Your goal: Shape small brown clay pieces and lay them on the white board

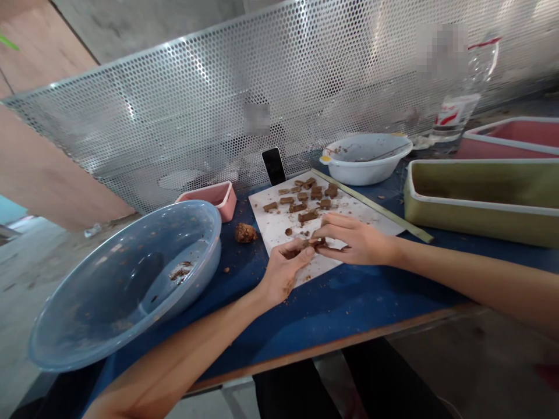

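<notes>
Both of my hands meet over the near edge of a white sheet point(279, 227) on the blue table. My left hand point(283, 270) and my right hand point(356, 238) pinch a small brown clay piece point(312, 243) between their fingertips. Several shaped brown clay blocks point(305, 201) lie in rows further back on the sheet. A rough clay lump point(245, 233) sits on the table just left of the sheet.
A large blue basin point(126, 285) overhangs the table's left edge. A small pink box point(212, 198), a phone point(273, 166), a white bowl point(364, 157), a long ruler point(371, 203), a green tray point(480, 198), a pink tray point(510, 137) and a bottle point(458, 105) stand before a perforated metal screen point(196, 99).
</notes>
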`<act>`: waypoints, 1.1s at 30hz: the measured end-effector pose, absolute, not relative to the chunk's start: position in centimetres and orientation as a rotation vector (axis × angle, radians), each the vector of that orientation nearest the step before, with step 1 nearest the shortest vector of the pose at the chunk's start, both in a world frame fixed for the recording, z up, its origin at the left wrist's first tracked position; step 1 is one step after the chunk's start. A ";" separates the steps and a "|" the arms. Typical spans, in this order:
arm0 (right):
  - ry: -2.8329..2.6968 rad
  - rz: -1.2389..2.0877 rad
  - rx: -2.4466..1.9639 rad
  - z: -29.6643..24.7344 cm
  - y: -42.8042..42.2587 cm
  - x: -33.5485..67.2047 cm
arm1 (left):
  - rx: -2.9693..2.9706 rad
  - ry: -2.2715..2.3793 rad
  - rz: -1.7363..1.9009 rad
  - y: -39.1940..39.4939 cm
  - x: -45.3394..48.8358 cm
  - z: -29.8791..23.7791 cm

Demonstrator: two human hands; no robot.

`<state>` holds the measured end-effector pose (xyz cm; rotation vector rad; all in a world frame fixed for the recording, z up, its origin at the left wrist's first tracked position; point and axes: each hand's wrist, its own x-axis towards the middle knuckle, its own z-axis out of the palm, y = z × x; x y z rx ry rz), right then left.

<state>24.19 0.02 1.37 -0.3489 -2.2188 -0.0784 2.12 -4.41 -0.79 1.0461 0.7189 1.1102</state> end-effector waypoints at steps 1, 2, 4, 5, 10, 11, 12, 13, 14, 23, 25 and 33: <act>-2.221 -0.076 -0.353 1.4 0.0 24.2 | 1.045 0.720 1.109 -4.4 2.1 -0.8; -2.223 -0.074 -0.357 1.4 0.0 24.2 | 1.048 0.721 1.107 -4.4 2.1 -0.9; -2.226 -0.068 -0.366 1.3 0.0 24.3 | 1.064 0.734 1.105 -4.3 2.0 -1.0; -2.227 -0.066 -0.365 1.3 0.0 24.3 | 1.076 0.745 1.101 -4.3 1.9 -1.1; -2.274 -0.060 -0.345 1.5 -0.1 24.4 | 1.145 0.763 1.100 -4.3 1.8 -1.1; -2.281 -0.049 -0.341 1.5 0.0 24.4 | 1.150 0.764 1.100 -4.3 1.8 -1.1; -2.286 -0.030 -0.338 1.5 0.0 24.4 | 1.151 0.766 1.098 -4.3 1.8 -1.1; -2.282 -0.007 -0.336 1.4 0.0 24.4 | 1.152 0.769 1.096 -4.4 1.8 -1.1; -2.272 0.016 -0.339 1.4 0.0 24.3 | 1.153 0.772 1.097 -4.4 1.8 -1.1; -2.208 0.111 -0.355 0.9 0.2 24.1 | 1.077 0.788 1.100 -4.3 1.8 -1.0; -2.204 0.110 -0.360 0.9 0.1 24.1 | 1.059 0.774 1.115 -4.3 1.9 -1.0; -2.210 0.085 -0.331 0.8 0.4 24.2 | 1.033 0.752 1.101 -4.5 2.1 -0.4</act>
